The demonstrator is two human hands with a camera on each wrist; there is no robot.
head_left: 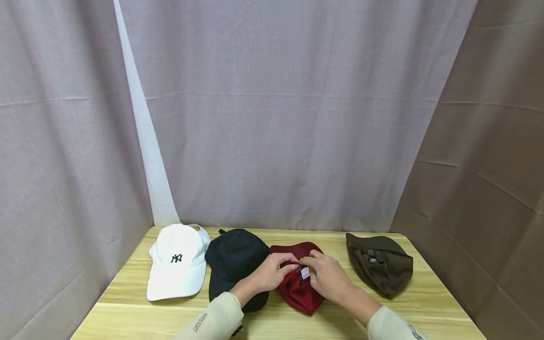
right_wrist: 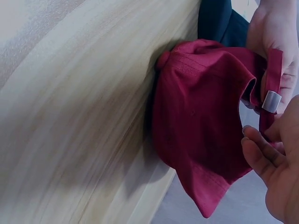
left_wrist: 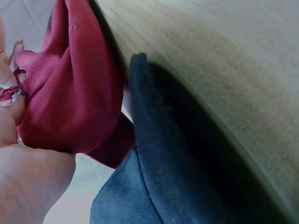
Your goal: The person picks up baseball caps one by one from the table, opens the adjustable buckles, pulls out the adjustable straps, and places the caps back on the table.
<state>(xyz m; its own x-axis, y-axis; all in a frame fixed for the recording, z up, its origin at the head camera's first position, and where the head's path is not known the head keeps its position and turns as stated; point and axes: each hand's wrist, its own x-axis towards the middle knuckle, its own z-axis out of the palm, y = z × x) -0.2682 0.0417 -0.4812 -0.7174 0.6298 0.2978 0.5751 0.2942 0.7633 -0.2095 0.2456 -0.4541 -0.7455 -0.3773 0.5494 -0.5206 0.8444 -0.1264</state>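
Note:
A dark red baseball cap (head_left: 299, 293) lies on the table between my hands, its back opening and a white inner label facing up. In the right wrist view its back strap (right_wrist: 274, 67) carries a silver metal buckle (right_wrist: 271, 101). My left hand (head_left: 269, 274) pinches the strap on the buckle's side. Opposite it, my right hand (head_left: 330, 277) pinches the strap between thumb and fingers. Beside my left wrist sits a black cap (head_left: 239, 255), its brim partly under that forearm. The left wrist view shows the red crown (left_wrist: 77, 102) close to my left fingers.
A white cap (head_left: 176, 255) with a dark emblem stands at the left of the wooden table (head_left: 123, 309). To the right, a brown cap (head_left: 382, 271) lies with its strap side up. Grey curtains (head_left: 289, 141) enclose the table's back and sides.

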